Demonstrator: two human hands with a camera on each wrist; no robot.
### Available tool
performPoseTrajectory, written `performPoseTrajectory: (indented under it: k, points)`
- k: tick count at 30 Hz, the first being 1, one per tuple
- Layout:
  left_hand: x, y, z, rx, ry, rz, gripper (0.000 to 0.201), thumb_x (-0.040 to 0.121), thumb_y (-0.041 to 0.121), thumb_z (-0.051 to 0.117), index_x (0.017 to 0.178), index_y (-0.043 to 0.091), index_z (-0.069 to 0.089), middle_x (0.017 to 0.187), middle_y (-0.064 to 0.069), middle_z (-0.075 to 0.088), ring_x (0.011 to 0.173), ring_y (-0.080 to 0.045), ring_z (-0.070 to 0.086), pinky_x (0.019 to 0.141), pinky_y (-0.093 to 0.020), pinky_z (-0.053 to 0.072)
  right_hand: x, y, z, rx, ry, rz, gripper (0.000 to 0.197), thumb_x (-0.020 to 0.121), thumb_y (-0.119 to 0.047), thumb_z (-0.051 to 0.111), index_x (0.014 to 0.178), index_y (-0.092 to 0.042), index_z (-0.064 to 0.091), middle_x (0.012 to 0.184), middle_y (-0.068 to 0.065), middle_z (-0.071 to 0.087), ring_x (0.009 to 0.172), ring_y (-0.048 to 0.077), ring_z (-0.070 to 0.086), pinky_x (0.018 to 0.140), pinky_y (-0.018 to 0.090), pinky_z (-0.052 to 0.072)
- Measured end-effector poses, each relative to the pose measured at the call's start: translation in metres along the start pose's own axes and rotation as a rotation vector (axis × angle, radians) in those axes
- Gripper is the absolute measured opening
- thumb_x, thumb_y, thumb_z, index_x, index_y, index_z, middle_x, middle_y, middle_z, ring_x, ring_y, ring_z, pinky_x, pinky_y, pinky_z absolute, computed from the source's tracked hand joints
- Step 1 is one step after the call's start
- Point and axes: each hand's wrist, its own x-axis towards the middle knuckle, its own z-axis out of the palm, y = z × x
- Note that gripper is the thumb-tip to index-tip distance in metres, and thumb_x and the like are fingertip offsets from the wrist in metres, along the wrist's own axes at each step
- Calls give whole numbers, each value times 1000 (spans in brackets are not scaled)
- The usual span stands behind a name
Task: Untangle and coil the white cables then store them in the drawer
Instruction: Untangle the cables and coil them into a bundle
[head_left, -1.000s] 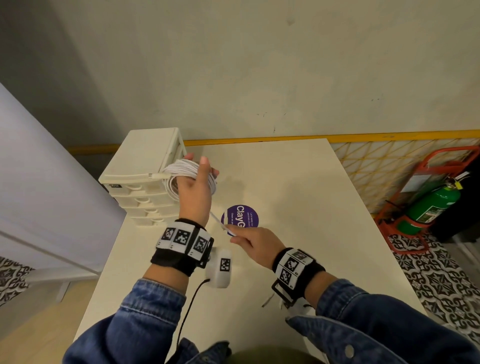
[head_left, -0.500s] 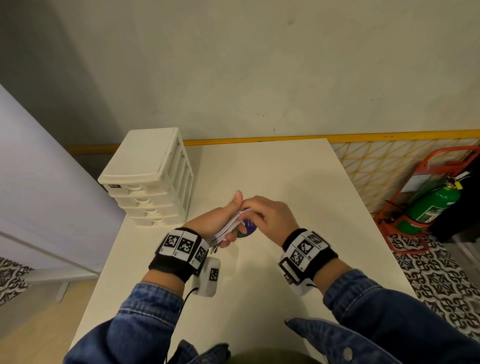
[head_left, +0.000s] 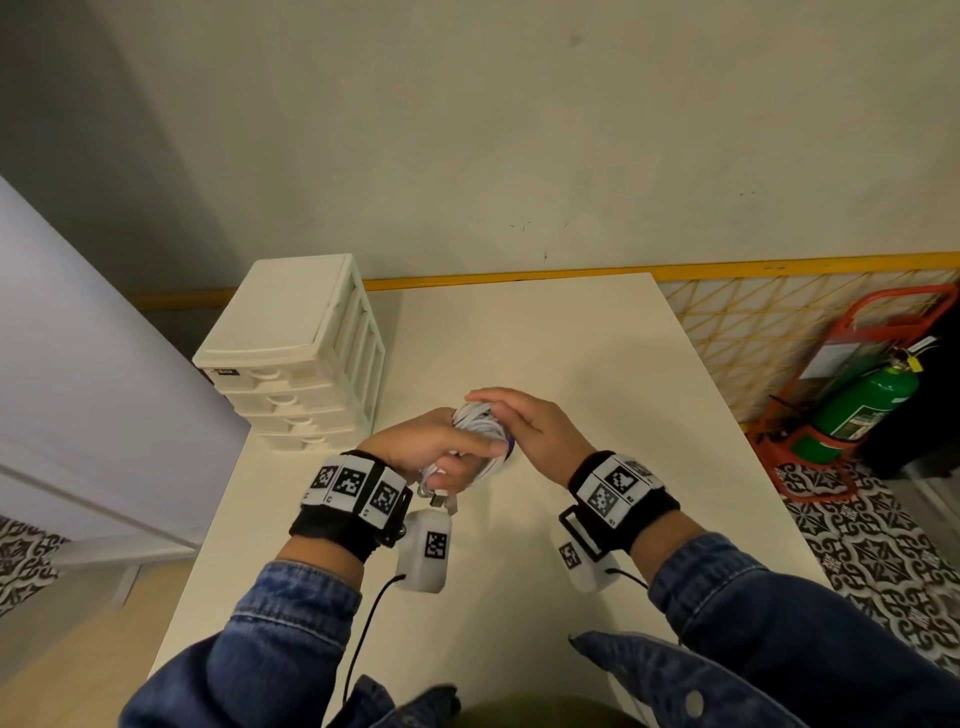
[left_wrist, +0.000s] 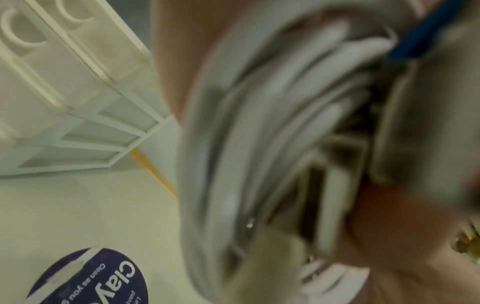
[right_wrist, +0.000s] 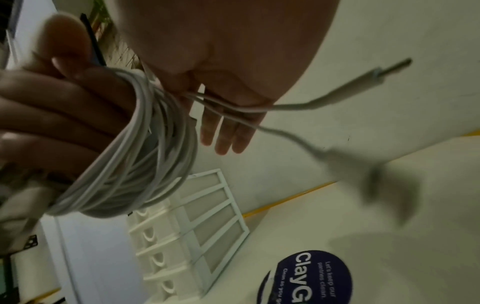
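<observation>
Above white table (head_left: 571, 364) — coiled cable (head_left: 480, 422).

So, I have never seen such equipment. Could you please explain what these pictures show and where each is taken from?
There is no machine: a person works with bare hands. Each wrist wears a marker band and a white camera box. The wide picture comes from a head camera looking down; the other two look along each hand, close up. On the white table are a cream drawer unit and a round purple sticker. The left hand grips a coiled white cable, wound round its fingers. The right hand lies over the coil, fingers straight; two plug ends stick out past it. Whether it pinches them is unclear.
</observation>
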Motion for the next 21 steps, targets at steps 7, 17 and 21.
performPoseTrajectory:
  k: [7, 17, 21]
  points:
    - [0, 4, 2, -130, -40, 169, 51, 85, 23, 55, 39, 15, 36, 29, -2, 35, 26, -14, 31, 45, -22, 38, 6, -23, 1, 488, 75, 139, 24, 98, -10, 35, 106, -5, 57, 98, 5, 62, 89, 8, 59, 82, 17, 47]
    - [7, 12, 11, -378, -71, 299, 36, 84, 15, 49, 53, -3, 45, 30, 7, 37, 26, -7, 37, 47, -24, 43, 2, -31, 8, 745, 230, 140, 77, 59, -72, 65, 111, -16, 59, 102, 3, 67, 98, 15, 63, 86, 28, 52]
    - [11, 13, 14, -335, 11, 307, 47, 86, 18, 48, 40, 10, 46, 31, 5, 40, 28, -10, 39, 48, -24, 41, 2, -35, 7, 630, 318, 126, 52, 74, -58, 60, 105, -17, 62, 102, 7, 67, 100, 21, 63, 91, 34, 50]
